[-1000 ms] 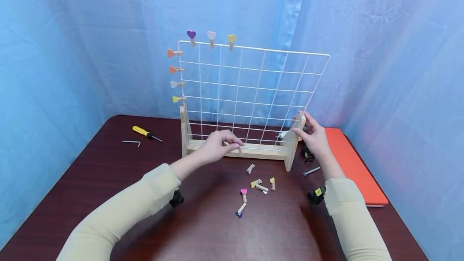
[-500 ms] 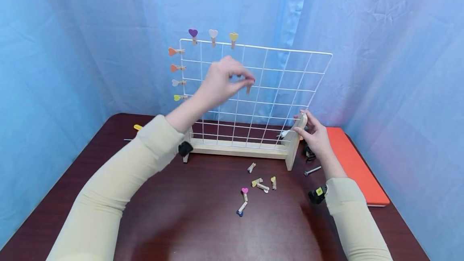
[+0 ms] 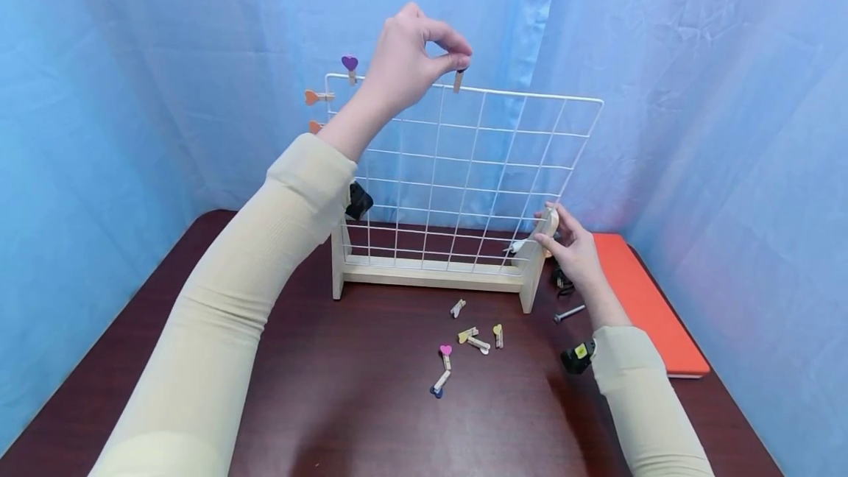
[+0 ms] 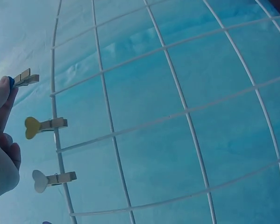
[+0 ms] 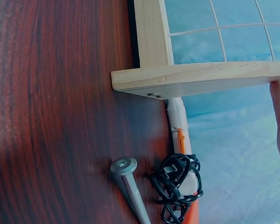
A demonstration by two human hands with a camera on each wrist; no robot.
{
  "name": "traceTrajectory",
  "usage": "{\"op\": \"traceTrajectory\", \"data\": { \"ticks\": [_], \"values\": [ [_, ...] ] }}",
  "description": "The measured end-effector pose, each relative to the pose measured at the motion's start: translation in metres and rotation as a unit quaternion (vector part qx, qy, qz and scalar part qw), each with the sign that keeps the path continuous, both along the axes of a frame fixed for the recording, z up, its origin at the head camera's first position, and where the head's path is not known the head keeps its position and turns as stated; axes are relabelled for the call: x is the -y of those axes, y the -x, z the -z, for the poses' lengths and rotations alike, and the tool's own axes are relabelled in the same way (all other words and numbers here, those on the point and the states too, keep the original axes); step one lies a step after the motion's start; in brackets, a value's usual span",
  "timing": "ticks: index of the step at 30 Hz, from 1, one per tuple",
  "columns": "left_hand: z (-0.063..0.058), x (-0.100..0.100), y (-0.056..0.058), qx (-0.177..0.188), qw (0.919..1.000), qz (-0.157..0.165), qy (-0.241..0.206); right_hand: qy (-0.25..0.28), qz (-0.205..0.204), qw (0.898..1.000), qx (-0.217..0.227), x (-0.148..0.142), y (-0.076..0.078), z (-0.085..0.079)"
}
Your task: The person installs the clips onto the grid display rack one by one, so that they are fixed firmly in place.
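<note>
My left hand [image 3: 417,57] pinches a small wooden clothespin [image 3: 458,82] with a dark blue heart at the top wire of the white wire grid [image 3: 523,94]. In the left wrist view, the clothespin's free end stands a little apart from that wire. Yellow-heart [image 4: 32,128] and white-heart [image 4: 40,181] clothespins are clipped along the same wire. A purple-heart one [image 3: 350,62] sits near the corner, and orange ones [image 3: 311,97] line the left side. My right hand [image 3: 576,249] grips the right wooden upright [image 3: 531,282] of the grid's stand, thumb in front.
Several loose heart clothespins [image 3: 447,361] lie on the dark wood table [image 3: 371,403] before the stand. Right of it are a bolt [image 5: 132,186], a coiled black cable [image 5: 170,182] and a red-orange book [image 3: 652,315]. My left sleeve covers the grid's lower left side.
My left hand has risen from the stand's base rail to the top wire, carrying the clothespin. My right hand keeps its grip on the upright. The loose clothespins have not moved.
</note>
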State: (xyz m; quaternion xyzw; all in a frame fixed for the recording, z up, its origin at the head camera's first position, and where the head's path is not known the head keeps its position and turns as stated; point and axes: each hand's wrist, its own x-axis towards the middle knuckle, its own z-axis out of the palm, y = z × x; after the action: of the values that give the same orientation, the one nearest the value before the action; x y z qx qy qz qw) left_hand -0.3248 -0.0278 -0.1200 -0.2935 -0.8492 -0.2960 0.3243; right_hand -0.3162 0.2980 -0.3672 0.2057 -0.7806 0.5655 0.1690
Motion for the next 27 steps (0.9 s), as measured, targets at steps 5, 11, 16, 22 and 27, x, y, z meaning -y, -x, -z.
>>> {"op": "traceTrajectory", "data": {
  "ticks": [5, 11, 16, 22, 27],
  "values": [
    [-0.001, -0.007, 0.009, -0.008, 0.9999, -0.013, -0.004, -0.001, 0.003, 1.0, -0.006, -0.002, 0.0, 0.0],
    [0.002, -0.014, 0.012, -0.019, 0.9995, -0.015, 0.018, -0.005, 0.006, 1.0, -0.009, -0.003, -0.001, -0.001],
    [0.006, -0.017, 0.014, -0.011, 0.9991, -0.023, 0.033, 0.0, -0.001, 1.0, -0.012, -0.002, -0.002, -0.002],
    [0.01, -0.012, 0.012, -0.033, 0.9982, -0.001, 0.049, 0.003, 0.001, 1.0, -0.011, -0.004, -0.002, -0.002],
    [0.023, 0.003, 0.004, -0.112, 0.992, 0.057, 0.011, 0.001, 0.008, 1.0, -0.009, -0.005, -0.002, -0.002]
  ]
}}
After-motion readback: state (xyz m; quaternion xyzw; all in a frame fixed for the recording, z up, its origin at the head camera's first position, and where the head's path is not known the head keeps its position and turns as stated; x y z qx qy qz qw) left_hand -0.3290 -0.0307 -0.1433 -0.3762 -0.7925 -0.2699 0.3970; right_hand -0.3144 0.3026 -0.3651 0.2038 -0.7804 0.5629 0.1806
